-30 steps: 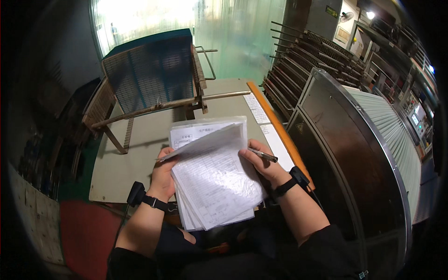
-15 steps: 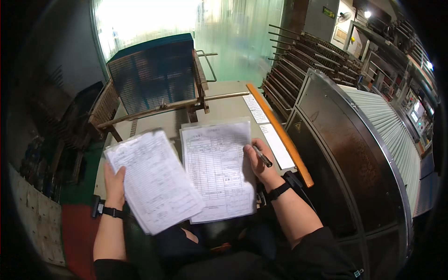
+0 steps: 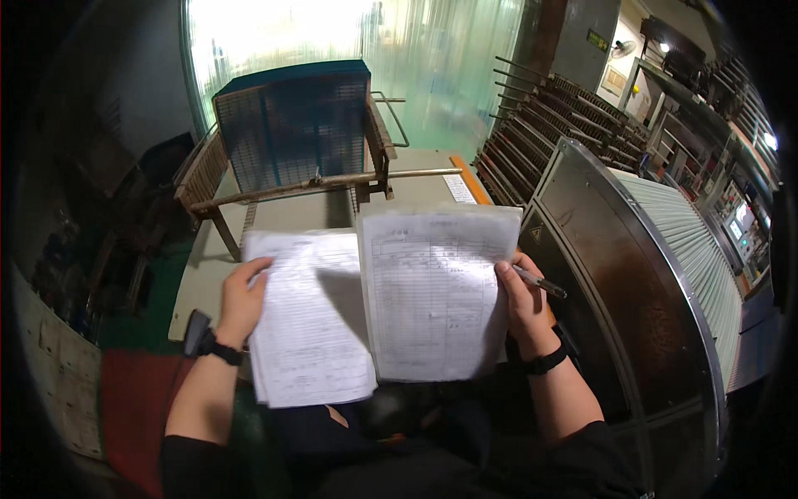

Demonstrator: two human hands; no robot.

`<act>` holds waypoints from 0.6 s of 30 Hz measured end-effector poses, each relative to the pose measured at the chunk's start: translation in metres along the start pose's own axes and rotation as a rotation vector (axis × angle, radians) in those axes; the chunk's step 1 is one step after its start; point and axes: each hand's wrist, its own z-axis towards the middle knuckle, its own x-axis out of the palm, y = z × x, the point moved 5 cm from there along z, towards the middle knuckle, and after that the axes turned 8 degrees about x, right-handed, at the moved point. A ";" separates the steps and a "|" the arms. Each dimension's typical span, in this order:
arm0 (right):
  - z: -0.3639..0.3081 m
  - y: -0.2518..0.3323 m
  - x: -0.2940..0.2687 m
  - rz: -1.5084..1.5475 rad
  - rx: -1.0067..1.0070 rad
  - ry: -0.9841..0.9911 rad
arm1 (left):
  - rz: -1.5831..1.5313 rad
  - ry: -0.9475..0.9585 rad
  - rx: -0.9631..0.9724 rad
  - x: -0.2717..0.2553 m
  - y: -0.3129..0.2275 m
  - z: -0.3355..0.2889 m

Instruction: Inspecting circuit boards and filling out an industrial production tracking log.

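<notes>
My left hand grips the left edge of a stack of printed sheets, thumb on top. In my right hand is a printed form in what looks like a clear sleeve, pinched at its right edge. A dark pen is tucked in the same hand and points out to the right. The form's left edge meets or slightly overlaps the stack, and a shadow falls on the stack there. Both papers are held above the near part of a pale table.
A slotted rack holding dark blue panels stands on the table, with a metal rod across its front. More racks are piled at the far right. A metal-sided machine with rollers stands close on the right.
My right hand has raised the form and moved it right. The stack in my left hand has turned more upright and shifted right. The view has also shifted a little.
</notes>
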 end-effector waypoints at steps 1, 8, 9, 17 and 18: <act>-0.001 0.000 0.002 -0.016 0.018 -0.013 | -0.063 0.019 0.037 0.023 -0.011 0.007; 0.012 -0.010 0.003 0.046 0.143 0.045 | -0.335 0.182 0.030 0.127 -0.032 0.031; 0.014 -0.015 0.006 0.030 0.152 0.055 | -0.334 0.183 0.021 0.135 -0.025 0.029; 0.029 -0.071 0.030 -0.074 0.177 0.059 | -0.966 0.253 -0.359 0.157 -0.014 0.021; 0.031 -0.073 0.030 -0.071 0.191 0.068 | -0.923 0.260 -0.369 0.157 -0.013 0.021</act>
